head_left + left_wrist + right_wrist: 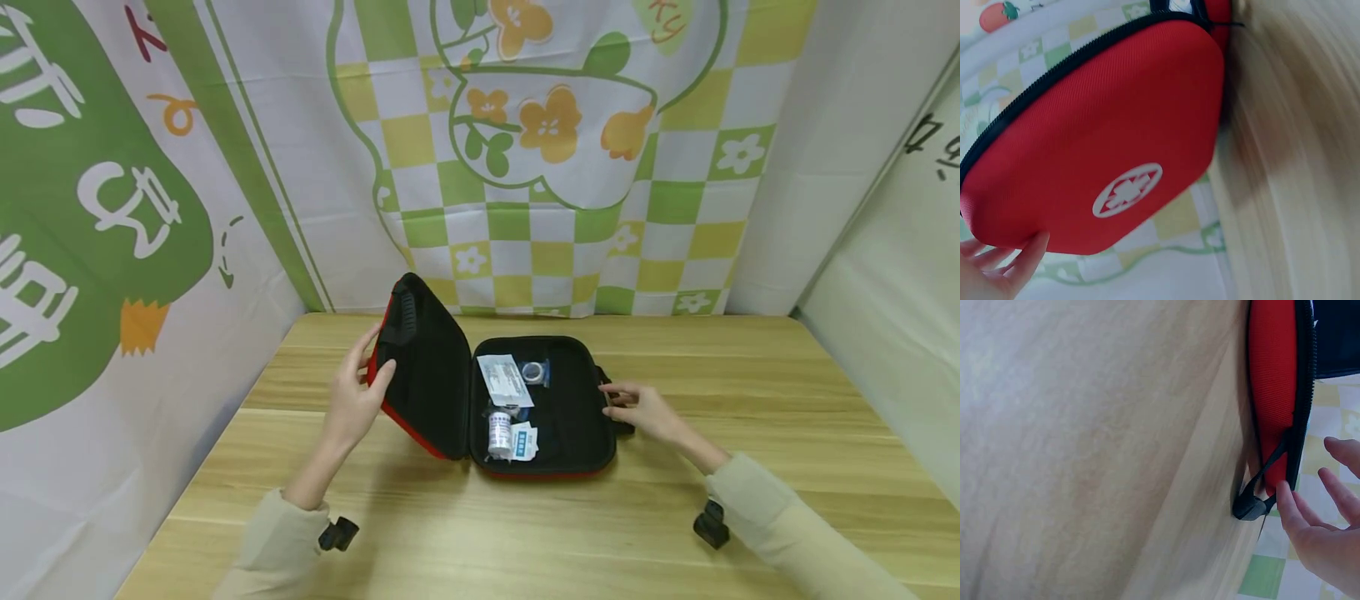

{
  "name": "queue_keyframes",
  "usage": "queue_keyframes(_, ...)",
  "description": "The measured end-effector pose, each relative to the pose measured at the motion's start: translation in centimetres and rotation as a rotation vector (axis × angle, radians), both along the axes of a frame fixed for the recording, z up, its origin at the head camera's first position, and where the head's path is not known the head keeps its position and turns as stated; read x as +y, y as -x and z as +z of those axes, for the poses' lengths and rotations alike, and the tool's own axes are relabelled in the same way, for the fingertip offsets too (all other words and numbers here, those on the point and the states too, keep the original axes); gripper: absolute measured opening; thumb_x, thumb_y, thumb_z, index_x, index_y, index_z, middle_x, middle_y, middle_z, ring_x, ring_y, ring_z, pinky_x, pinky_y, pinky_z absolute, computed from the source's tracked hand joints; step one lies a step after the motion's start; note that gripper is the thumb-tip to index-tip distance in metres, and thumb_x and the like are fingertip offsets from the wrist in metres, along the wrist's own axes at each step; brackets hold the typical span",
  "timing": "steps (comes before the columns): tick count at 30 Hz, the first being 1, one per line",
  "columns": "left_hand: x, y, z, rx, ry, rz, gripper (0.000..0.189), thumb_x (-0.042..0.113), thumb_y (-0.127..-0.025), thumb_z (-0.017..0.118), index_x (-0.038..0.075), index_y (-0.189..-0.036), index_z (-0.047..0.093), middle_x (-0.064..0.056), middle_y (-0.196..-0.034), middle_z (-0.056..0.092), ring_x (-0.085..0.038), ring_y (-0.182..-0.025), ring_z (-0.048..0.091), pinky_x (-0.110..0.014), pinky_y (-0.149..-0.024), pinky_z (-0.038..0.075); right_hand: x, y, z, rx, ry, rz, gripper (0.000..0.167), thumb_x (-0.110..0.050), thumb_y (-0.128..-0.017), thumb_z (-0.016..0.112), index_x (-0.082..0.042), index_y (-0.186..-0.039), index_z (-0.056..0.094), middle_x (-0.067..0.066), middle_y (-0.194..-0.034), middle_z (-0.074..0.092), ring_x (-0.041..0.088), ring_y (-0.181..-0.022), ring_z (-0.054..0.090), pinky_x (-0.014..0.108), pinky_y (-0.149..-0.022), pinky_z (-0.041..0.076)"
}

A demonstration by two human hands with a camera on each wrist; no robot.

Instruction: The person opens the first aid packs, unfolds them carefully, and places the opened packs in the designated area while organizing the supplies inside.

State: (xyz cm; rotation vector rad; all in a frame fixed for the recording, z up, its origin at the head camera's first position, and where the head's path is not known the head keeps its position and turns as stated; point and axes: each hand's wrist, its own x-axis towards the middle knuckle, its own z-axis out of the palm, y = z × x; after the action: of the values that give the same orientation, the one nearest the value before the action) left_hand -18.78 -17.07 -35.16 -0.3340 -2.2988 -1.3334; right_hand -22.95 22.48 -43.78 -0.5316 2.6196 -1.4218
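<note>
A black-lined first-aid case (581,400) lies unfolded on the table. Its lid (431,383) stands tilted up on the left; the left wrist view shows its red outside with a white round emblem (1127,189). My left hand (358,400) grips the lid's outer edge, thumb on the inner side. At the base's right edge, beside the black carry handle (1250,506), my right hand (643,412) has its fingers loosely extended. Inside the base are a white printed packet (504,381), a small bagged roll (533,372), a white cylinder (500,435) and blue-and-white sachets (524,442).
The wooden table (480,533) carries the case near its back edge. Behind it hangs a patterned cloth (525,233) with green and yellow checks. Pale printed sheets rise along the left and right sides.
</note>
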Motion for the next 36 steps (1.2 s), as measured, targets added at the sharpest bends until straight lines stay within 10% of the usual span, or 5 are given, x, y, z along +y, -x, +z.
queue_keyframes(11, -3.7, 0.0, -1.6, -0.154, -0.07, 0.051, 0.039, 0.012, -0.09, 0.049, 0.008, -0.129, 0.045, -0.006, -0.058, 0.047, -0.007, -0.043, 0.036, -0.022, -0.04, 0.031, -0.1, -0.1, -0.8, -0.077, -0.013, -0.011, 0.045, -0.005, -0.08, 0.061, 0.014, -0.119, 0.047, 0.032, -0.109, 0.053, 0.032, -0.088, 0.061, 0.022, -0.063, 0.047)
queue_keyframes(20, -5.1, 0.0, -2.8, -0.214, -0.082, 0.135, 0.036, 0.012, -0.089, 0.052, 0.005, -0.124, 0.05, -0.014, -0.126, 0.048, 0.004, -0.069, 0.053, -0.016, -0.054, 0.043, 0.0, -0.3, -1.2, -0.08, 0.012, -0.032, 0.044, 0.0, -0.08, 0.06, 0.016, -0.118, 0.046, 0.035, -0.117, 0.046, 0.037, -0.091, 0.058, 0.024, -0.067, 0.049)
queue_keyframes(36, -5.7, 0.6, -5.5, -0.299, 0.007, 0.188, 0.031, 0.002, -0.078, 0.062, -0.003, -0.108, 0.061, -0.019, -0.107, 0.061, -0.031, -0.085, 0.061, -0.012, -0.059, 0.044, 2.6, -2.9, -0.9, -0.113, -0.001, -0.089, 0.045, -0.002, -0.081, 0.059, 0.016, -0.12, 0.044, 0.033, -0.118, 0.047, 0.038, -0.096, 0.055, 0.025, -0.068, 0.049)
